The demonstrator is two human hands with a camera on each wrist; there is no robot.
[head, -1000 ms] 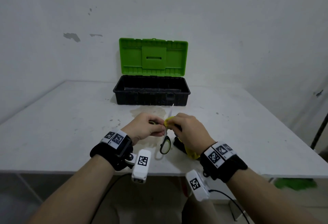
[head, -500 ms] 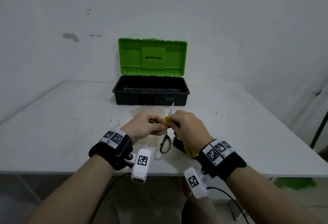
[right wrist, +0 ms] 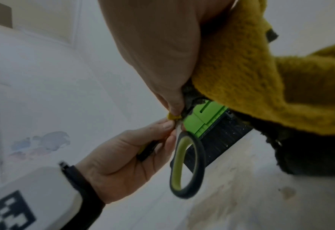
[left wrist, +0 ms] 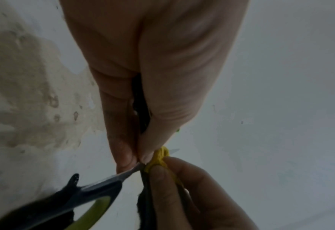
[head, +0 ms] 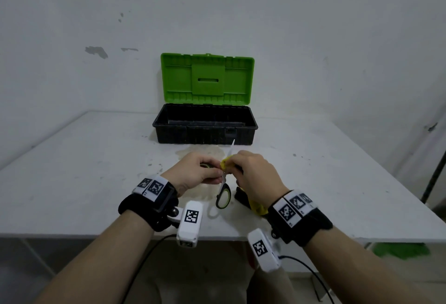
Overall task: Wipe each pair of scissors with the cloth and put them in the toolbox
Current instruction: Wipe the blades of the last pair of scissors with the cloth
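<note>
A pair of scissors (head: 223,198) with black and green handles is held above the table with its blades spread. My left hand (head: 215,175) grips one handle, which is mostly hidden in the fist. The other handle loop (right wrist: 199,157) hangs free toward me. My right hand (head: 233,165) pinches a yellow cloth (head: 225,162) around one blade near the pivot, and the blade tip (head: 232,145) points at the toolbox. The rest of the cloth (right wrist: 251,77) hangs under the right palm. The black toolbox (head: 205,132) stands behind with its green lid (head: 207,79) up.
The white table (head: 72,171) has a brownish stain (left wrist: 25,93) under my hands. Its front edge lies just under my wrists. A wall rises right behind the toolbox. Something green (head: 400,250) lies on the floor at the right.
Both hands keep the same hold; the cloth pinch and scissors have shifted only very slightly.
</note>
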